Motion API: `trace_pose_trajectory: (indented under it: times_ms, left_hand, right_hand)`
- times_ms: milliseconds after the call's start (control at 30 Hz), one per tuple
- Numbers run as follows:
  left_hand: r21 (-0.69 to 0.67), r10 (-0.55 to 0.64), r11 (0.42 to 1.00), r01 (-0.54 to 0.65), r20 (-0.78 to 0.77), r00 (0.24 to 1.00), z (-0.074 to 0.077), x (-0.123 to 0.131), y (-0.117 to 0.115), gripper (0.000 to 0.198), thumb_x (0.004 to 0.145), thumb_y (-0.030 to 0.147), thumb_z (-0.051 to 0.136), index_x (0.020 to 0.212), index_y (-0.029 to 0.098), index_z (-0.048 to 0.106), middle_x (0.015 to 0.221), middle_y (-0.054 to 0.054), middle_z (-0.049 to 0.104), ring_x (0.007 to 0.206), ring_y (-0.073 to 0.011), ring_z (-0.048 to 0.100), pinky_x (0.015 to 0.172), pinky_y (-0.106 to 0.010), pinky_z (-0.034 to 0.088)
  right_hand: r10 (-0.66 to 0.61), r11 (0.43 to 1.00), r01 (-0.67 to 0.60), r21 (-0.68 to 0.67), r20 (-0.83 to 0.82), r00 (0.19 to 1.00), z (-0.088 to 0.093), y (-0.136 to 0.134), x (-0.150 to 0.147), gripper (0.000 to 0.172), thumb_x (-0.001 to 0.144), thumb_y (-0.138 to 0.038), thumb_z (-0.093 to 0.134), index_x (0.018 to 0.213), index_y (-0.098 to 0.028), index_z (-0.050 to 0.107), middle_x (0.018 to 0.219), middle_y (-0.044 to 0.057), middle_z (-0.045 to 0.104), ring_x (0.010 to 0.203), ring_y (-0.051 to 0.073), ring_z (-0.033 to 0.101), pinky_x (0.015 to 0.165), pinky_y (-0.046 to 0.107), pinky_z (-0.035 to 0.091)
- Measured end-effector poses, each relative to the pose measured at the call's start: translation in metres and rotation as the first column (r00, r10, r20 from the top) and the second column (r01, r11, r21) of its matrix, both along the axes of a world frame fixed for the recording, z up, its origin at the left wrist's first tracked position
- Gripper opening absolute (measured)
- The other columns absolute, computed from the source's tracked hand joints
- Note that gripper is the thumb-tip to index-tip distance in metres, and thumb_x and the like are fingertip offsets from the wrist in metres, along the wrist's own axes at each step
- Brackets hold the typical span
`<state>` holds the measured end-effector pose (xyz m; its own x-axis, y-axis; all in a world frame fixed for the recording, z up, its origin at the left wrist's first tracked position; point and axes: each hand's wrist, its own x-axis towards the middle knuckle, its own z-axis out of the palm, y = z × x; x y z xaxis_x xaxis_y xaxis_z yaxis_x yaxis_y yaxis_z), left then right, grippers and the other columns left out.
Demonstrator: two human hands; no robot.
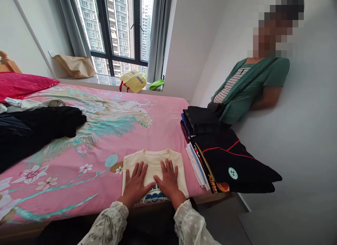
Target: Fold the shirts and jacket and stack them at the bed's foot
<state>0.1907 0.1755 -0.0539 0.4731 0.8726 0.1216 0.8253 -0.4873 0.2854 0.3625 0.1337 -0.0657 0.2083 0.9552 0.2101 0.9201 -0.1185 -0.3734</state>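
A cream shirt [155,159] lies folded in a near-rectangle at the bed's front edge, its neckline facing away from me and a dark blue print partly showing near the bottom. My left hand [137,183] rests flat on its left half, fingers spread. On the right half my right hand [168,180] also lies flat with the fingers apart. The thumbs point toward each other. Neither hand grips anything.
Stacked folded dark clothes [218,150] stand right of the shirt. Black clothing [44,125] lies loose at the left on the pink bedsheet [100,189]. A person in green [247,87] stands beyond the stacks. Bags [76,66] sit by the window.
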Motion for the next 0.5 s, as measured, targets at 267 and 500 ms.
trace_pose_trajectory:
  times_ms: [267, 500]
  left_hand:
    - [-0.094, 0.336, 0.942, -0.323, 0.329, 0.883, -0.025, -0.09, -0.032, 0.073, 0.077, 0.054, 0.046, 0.135, 0.009, 0.042, 0.141, -0.019, 0.044, 0.133, -0.0303, 0.037, 0.111, -0.048, 0.026]
    - [-0.608, 0.621, 0.759, -0.232, 0.572, 0.536, -0.043, -0.12, -0.108, 0.062, 0.067, 0.061, 0.06, 0.111, 0.017, 0.056, 0.114, -0.013, 0.063, 0.109, -0.028, 0.059, 0.094, -0.042, 0.048]
  right_hand:
    - [-0.263, 0.871, 0.449, 0.198, -0.584, 0.768, -0.023, -0.104, 0.074, 0.062, 0.08, -0.058, 0.046, 0.117, -0.009, 0.055, 0.121, 0.019, 0.057, 0.117, 0.029, 0.05, 0.102, 0.045, 0.037]
    - [-0.407, 0.829, 0.524, -0.197, -0.855, 0.322, -0.066, -0.201, 0.052, 0.065, 0.065, -0.067, 0.06, 0.106, -0.016, 0.058, 0.105, 0.011, 0.065, 0.098, 0.027, 0.061, 0.081, 0.037, 0.052]
